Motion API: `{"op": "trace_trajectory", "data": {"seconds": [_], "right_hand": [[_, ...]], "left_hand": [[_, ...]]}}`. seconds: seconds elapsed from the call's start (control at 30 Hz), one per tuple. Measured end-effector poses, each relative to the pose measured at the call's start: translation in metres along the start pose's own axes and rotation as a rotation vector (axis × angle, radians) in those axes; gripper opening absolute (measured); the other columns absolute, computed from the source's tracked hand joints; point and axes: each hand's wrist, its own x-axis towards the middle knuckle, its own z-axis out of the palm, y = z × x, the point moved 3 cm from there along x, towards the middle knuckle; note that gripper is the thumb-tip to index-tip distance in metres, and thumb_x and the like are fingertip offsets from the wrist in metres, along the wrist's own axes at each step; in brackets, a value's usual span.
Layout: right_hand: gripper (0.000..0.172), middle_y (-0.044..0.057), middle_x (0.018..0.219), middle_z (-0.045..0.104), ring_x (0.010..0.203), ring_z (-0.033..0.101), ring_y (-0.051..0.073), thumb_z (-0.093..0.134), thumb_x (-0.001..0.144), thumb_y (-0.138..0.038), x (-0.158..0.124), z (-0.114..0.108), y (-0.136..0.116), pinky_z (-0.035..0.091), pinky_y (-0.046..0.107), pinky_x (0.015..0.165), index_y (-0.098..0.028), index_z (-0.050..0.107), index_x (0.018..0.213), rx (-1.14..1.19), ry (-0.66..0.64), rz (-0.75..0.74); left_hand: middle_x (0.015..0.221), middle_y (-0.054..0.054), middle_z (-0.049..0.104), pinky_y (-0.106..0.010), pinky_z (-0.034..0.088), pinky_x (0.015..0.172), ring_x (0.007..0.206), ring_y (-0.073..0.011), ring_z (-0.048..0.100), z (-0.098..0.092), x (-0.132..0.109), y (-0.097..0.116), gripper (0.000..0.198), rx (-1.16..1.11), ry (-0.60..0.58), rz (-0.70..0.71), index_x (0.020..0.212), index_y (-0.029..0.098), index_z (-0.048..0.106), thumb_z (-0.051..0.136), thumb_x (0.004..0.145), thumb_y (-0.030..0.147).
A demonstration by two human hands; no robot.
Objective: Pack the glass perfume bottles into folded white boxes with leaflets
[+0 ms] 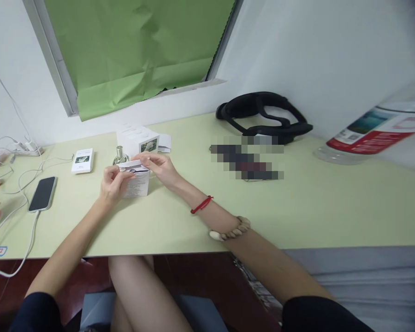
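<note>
A small white box [137, 185] with fine print on its side stands upright on the pale green table, its top flap raised. My left hand [113, 183] pinches the box's top edge at the left. The fingers of my right hand [160, 168] are closed on the flap at the right corner. Just behind the box is a glass bottle [120, 156] with a silvery top, partly hidden by the hands and box. Behind them stands a larger white carton [133, 138] with a picture on it and an open flap at its right.
Left of the hands lie a small white pack [82, 161], a phone [43, 193] with its cable, and a power strip [27, 148]. A black headset [263, 115], a blurred patch and a large plastic bottle [373, 127] are on the right. The table's front edge [159, 253] is near.
</note>
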Motion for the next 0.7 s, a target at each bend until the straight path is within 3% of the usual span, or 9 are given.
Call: {"op": "trace_trajectory", "data": {"seconds": [0.23, 0.47, 0.57, 0.7], "right_hand": [[0.048, 0.005, 0.099, 0.073, 0.098, 0.065, 0.023, 0.068, 0.072, -0.069, -0.003, 0.003, 0.007, 0.049, 0.037, 0.090, -0.023, 0.078, 0.083, 0.125, -0.051, 0.132], [0.026, 0.004, 0.099, 0.072, 0.103, 0.063, 0.023, 0.073, 0.071, -0.049, -0.002, 0.000, 0.011, 0.045, 0.039, 0.096, -0.026, 0.079, 0.079, 0.199, -0.113, 0.130], [0.022, 0.004, 0.102, 0.072, 0.104, 0.063, 0.024, 0.072, 0.071, -0.045, -0.002, -0.002, 0.013, 0.045, 0.040, 0.096, -0.025, 0.079, 0.078, 0.170, -0.138, 0.138], [0.022, 0.005, 0.105, 0.070, 0.106, 0.062, 0.024, 0.072, 0.073, -0.044, -0.003, -0.002, 0.013, 0.046, 0.039, 0.095, -0.023, 0.077, 0.081, 0.120, -0.166, 0.135]], "left_hand": [[0.091, -0.007, 0.047, -0.024, 0.045, 0.062, 0.075, -0.0125, 0.053, 0.003, 0.000, 0.001, 0.029, -0.010, -0.174, -0.078, 0.090, 0.018, 0.066, 0.041, 0.098, 0.029], [0.103, -0.008, 0.056, -0.023, 0.046, 0.065, 0.080, -0.0130, 0.056, 0.002, -0.001, -0.004, 0.023, 0.021, -0.130, 0.020, 0.091, 0.021, 0.068, 0.046, 0.096, 0.027], [0.095, -0.006, 0.061, -0.023, 0.046, 0.066, 0.078, -0.0132, 0.057, 0.002, -0.002, -0.006, 0.023, 0.038, -0.147, 0.056, 0.093, 0.023, 0.068, 0.045, 0.097, 0.027], [0.078, -0.002, 0.058, -0.020, 0.044, 0.059, 0.066, -0.0103, 0.056, 0.002, -0.003, -0.006, 0.018, 0.052, -0.074, 0.062, 0.099, 0.021, 0.064, 0.047, 0.097, 0.026]]}}
